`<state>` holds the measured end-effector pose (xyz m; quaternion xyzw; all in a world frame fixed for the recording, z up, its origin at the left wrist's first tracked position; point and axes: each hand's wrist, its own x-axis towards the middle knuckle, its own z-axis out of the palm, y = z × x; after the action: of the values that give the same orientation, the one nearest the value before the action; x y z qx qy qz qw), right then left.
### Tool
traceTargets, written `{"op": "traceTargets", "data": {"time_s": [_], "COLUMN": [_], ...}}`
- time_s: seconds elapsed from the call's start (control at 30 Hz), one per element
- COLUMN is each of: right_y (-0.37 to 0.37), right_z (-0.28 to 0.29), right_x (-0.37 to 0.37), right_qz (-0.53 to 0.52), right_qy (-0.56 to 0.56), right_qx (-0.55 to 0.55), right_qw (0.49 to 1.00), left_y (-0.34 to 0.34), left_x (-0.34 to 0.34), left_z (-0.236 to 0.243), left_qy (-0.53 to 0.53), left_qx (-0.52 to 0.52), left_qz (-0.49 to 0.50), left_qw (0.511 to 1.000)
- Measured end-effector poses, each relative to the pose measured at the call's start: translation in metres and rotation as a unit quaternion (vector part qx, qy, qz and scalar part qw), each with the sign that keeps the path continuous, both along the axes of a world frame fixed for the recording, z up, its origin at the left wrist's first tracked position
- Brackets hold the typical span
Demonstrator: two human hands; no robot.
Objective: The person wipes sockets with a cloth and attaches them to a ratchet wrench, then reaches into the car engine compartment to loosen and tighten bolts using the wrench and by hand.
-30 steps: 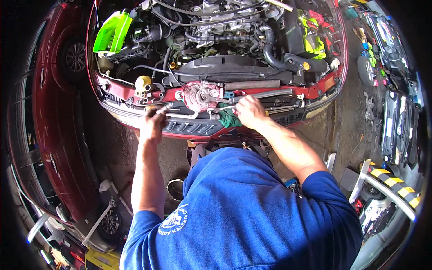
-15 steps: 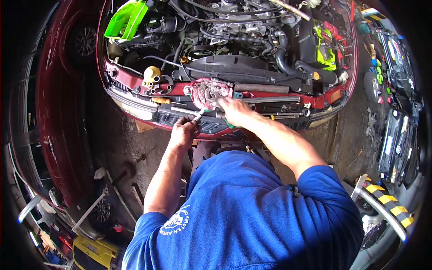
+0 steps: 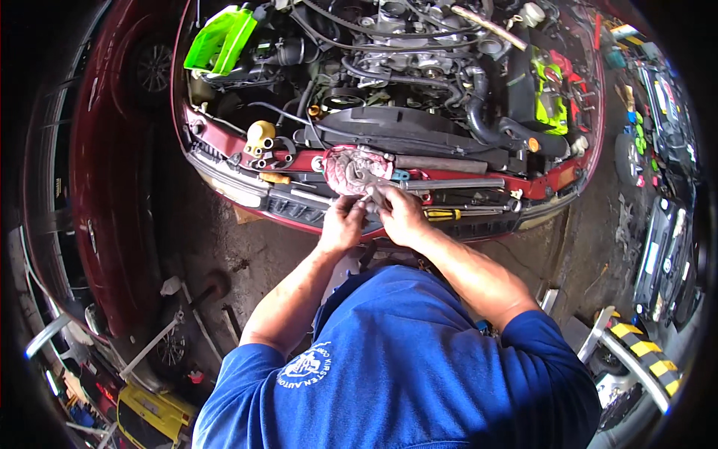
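Note:
My left hand and my right hand meet over the front edge of the red car's bonnet opening, both closed around a small light metal piece that is too small to identify, partly hidden by fingers. Just beyond them a pink-and-white rag lies on the red front panel. Tools lie along that panel, including a yellow-and-black handled screwdriver, an orange-handled tool and long bars. A yellow cup-shaped part with metal rings sits to the left.
The exposed engine fills the top, with green trays at its sides. A dark red car stands at left. Detached bumpers, loose parts and a yellow-and-black striped metal rail are at right; metal stand arms are at lower left.
My left hand has moved right to meet my right hand, which has come inward and a little down from the rag. The whole view has shifted slightly, with the car appearing further right.

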<state>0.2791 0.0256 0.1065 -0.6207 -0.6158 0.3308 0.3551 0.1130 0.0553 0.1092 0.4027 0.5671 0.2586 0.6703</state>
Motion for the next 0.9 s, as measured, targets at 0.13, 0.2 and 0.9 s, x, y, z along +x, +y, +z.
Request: {"op": "traceTargets", "data": {"time_s": [0.13,0.2,0.9], "right_y": [-0.009,-0.014,-0.075], "right_z": [-0.009,-0.013,-0.005], "right_x": [0.013,0.026,0.146], "right_qz": [0.011,-0.03,-0.311], "right_qy": [0.077,0.14,0.265], "right_qx": [-0.016,-0.146,-0.274], "right_qw": [0.997,0.979,0.871], "left_y": [0.006,0.004,0.042], "left_x": [0.0,0.011,0.009], "left_z": [-0.003,0.01,-0.003], "left_qy": [-0.088,-0.154,0.362], "left_qx": [-0.169,-0.17,0.127], "left_qz": [-0.026,-0.014,-0.254], "left_qw": [0.981,0.973,0.888]}}
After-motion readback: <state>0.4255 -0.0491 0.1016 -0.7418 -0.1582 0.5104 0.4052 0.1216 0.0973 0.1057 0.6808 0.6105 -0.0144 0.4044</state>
